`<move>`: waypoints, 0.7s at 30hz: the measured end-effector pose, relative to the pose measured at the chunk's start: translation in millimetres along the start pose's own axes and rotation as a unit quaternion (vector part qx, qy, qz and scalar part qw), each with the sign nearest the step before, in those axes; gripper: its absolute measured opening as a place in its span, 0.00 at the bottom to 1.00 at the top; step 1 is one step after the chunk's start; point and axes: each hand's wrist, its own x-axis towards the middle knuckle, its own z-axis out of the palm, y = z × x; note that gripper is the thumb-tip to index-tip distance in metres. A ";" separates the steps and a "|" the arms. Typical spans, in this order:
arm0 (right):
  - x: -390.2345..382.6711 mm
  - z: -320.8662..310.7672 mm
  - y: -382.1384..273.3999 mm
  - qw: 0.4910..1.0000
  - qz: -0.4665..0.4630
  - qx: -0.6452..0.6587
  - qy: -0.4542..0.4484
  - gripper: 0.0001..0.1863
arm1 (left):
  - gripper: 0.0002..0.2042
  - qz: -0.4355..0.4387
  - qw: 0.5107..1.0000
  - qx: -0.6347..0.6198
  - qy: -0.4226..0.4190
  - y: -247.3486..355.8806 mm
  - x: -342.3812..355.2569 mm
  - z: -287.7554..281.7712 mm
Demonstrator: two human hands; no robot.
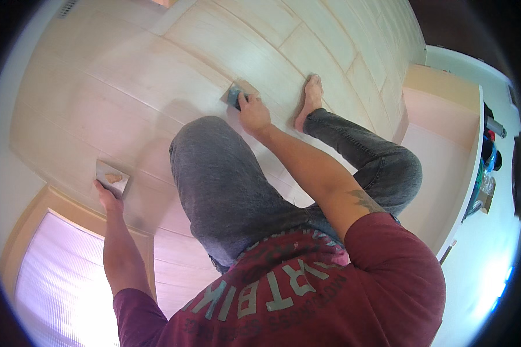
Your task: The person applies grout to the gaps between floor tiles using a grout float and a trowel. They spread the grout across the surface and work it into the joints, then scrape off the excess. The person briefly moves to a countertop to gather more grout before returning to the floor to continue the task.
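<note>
I am crouched on a pale wood-look plank floor (127, 75). My right hand (253, 113) is shut on a putty knife (235, 94) with a dark blue-grey handle, its flat blade pressed against the floor just ahead of my knee. Out to the left, my left hand (107, 194) holds the near edge of a flat metal plate (111, 175) low over the floor. A small blob of tan filler (114, 178) sits on it. My bare foot (310, 101) rests on the floor right of the knife.
My grey-jeaned knee (214, 168) fills the middle. A wood-framed frosted glass panel (58, 283) is at the lower left. At right a pale pink-beige surface (440, 133) meets a white ledge (474, 168) with a few dark items (492, 153) beyond it.
</note>
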 end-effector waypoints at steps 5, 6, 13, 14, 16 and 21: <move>-13.3 -4.1 31.3 0.998 0.041 0.037 -0.033 0.26 | 0.45 0.008 1.000 0.007 0.005 0.0 0.4 1.1; -15.7 -5.4 37.4 0.997 0.060 0.026 0.028 0.26 | 0.45 0.008 1.000 -0.002 -0.001 -0.4 1.0 1.0; -43.8 14.6 51.2 0.998 0.004 0.041 -0.057 0.28 | 0.45 0.014 0.999 0.040 0.000 1.5 6.4 0.2; -44.7 15.2 58.0 0.999 0.036 0.029 -0.023 0.29 | 0.44 0.014 0.999 0.037 -0.004 1.3 6.4 0.5; -46.6 16.9 65.9 0.997 0.080 0.004 0.005 0.31 | 0.44 0.016 0.999 0.029 -0.008 0.5 5.1 1.2; -55.3 21.8 63.9 0.999 0.051 0.006 -0.005 0.30 | 0.44 0.024 0.999 0.021 -0.012 1.0 4.2 0.8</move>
